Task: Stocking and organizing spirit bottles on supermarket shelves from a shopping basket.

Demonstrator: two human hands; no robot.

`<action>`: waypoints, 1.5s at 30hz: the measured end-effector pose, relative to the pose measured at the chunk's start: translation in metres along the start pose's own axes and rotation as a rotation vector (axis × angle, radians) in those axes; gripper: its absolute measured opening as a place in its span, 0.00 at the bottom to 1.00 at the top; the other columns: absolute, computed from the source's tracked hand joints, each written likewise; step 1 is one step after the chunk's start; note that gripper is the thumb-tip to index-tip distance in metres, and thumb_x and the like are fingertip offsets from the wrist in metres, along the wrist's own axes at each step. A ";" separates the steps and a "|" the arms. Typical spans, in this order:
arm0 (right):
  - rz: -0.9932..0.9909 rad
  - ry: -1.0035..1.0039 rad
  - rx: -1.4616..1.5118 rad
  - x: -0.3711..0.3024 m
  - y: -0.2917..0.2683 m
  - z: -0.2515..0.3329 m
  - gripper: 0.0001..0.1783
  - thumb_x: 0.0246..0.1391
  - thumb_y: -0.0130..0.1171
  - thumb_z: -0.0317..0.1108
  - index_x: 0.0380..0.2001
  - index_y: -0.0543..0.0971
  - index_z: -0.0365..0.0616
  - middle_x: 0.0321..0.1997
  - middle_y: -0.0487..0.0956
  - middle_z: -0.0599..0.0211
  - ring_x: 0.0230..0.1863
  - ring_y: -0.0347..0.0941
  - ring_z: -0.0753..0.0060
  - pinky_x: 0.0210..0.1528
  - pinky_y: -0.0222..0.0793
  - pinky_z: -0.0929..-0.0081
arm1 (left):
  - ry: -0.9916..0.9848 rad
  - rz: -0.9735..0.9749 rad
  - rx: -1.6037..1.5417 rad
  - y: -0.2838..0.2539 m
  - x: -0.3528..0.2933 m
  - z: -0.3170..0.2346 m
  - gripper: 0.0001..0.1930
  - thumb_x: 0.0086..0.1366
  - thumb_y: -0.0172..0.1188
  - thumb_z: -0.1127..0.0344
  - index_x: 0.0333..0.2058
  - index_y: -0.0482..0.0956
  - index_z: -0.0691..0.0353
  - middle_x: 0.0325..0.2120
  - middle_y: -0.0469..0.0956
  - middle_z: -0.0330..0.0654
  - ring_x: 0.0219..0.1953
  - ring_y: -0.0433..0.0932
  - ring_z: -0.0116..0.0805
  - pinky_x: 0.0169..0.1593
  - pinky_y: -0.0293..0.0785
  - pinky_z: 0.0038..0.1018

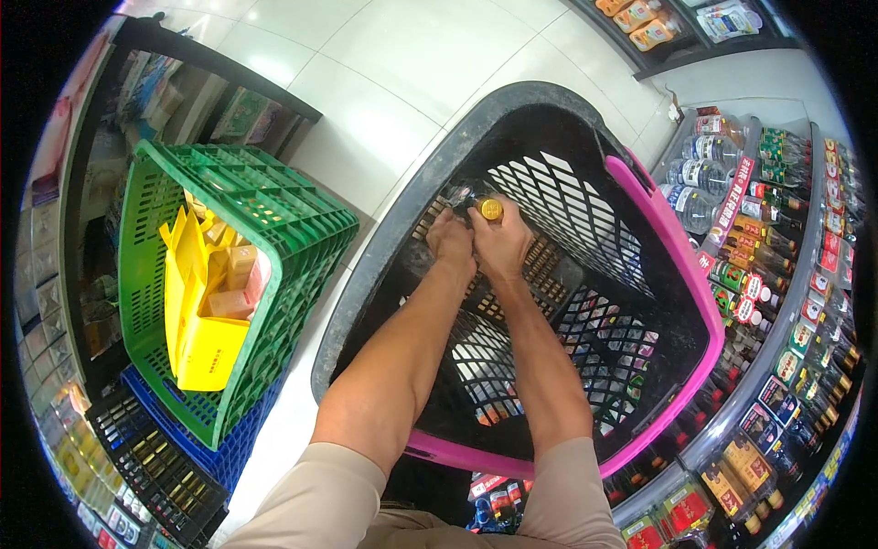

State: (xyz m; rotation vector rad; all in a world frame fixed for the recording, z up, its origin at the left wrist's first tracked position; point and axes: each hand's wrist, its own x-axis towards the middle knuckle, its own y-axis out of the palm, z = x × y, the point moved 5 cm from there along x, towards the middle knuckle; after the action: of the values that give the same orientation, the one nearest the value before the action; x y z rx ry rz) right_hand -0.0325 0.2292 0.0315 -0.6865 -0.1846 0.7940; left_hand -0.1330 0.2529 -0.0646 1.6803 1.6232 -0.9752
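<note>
Both my arms reach down into a large black shopping basket (457,137) with a pink handle (709,311). Near its bottom, my right hand (505,245) is closed around the neck of a bottle with a yellow cap (491,209); the cap points up at me. Pressed close beside it, my left hand (448,236) has its fingers curled, and what they hold is hidden. Clear plastic (463,194) shows just beyond the hands, and more beside the left one. I cannot tell whether it all belongs to one bottle.
On the left, a green basket (302,197) holding yellow bags (206,339) and small boxes rests above a blue crate (242,448). Curved shelves of bottles (759,256) line the right side. Pale floor tiles (393,55) lie beyond, with another shelf (677,46) at the far right.
</note>
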 end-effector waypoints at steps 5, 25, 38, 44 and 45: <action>-0.092 -0.158 -0.058 0.004 -0.004 0.007 0.22 0.42 0.72 0.31 0.42 0.78 0.37 0.33 0.82 0.52 0.32 0.81 0.61 0.37 0.76 0.69 | 0.194 -0.031 0.331 0.001 0.010 0.003 0.16 0.71 0.45 0.61 0.53 0.74 0.55 0.51 0.76 0.39 0.52 0.76 0.31 0.49 0.75 0.26; 0.036 0.083 -0.008 -0.002 -0.010 -0.005 0.32 0.42 0.69 0.27 0.52 0.70 0.34 0.47 0.80 0.47 0.39 0.81 0.60 0.43 0.74 0.67 | -0.163 0.098 -0.471 0.006 -0.029 -0.020 0.24 0.66 0.42 0.77 0.61 0.67 0.64 0.47 0.75 0.48 0.35 0.75 0.33 0.36 0.74 0.28; 0.195 0.176 -0.085 -0.068 -0.093 0.013 0.17 0.43 0.65 0.32 0.38 0.76 0.38 0.31 0.81 0.53 0.33 0.80 0.57 0.35 0.74 0.62 | -0.101 0.261 -0.409 -0.021 -0.095 -0.022 0.22 0.68 0.46 0.70 0.61 0.63 0.63 0.37 0.74 0.41 0.33 0.72 0.30 0.35 0.71 0.27; -0.076 0.066 0.107 -0.124 -0.190 0.103 0.09 0.48 0.58 0.26 0.35 0.75 0.37 0.31 0.79 0.47 0.35 0.78 0.43 0.35 0.73 0.57 | -0.122 0.601 -0.260 -0.023 -0.166 -0.046 0.25 0.70 0.50 0.65 0.63 0.58 0.64 0.45 0.73 0.44 0.46 0.74 0.38 0.51 0.73 0.35; -0.169 0.032 0.155 -0.139 -0.211 0.122 0.09 0.49 0.58 0.26 0.36 0.75 0.36 0.31 0.79 0.46 0.35 0.78 0.45 0.36 0.73 0.58 | -0.101 0.672 -0.190 -0.026 -0.186 -0.052 0.25 0.71 0.49 0.66 0.63 0.58 0.64 0.50 0.71 0.48 0.50 0.73 0.42 0.55 0.71 0.38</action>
State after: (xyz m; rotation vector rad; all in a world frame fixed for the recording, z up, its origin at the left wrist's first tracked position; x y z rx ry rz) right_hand -0.0528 0.0861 0.2720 -0.5295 -0.1480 0.6276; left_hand -0.1507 0.1954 0.1203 1.8180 0.9345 -0.5347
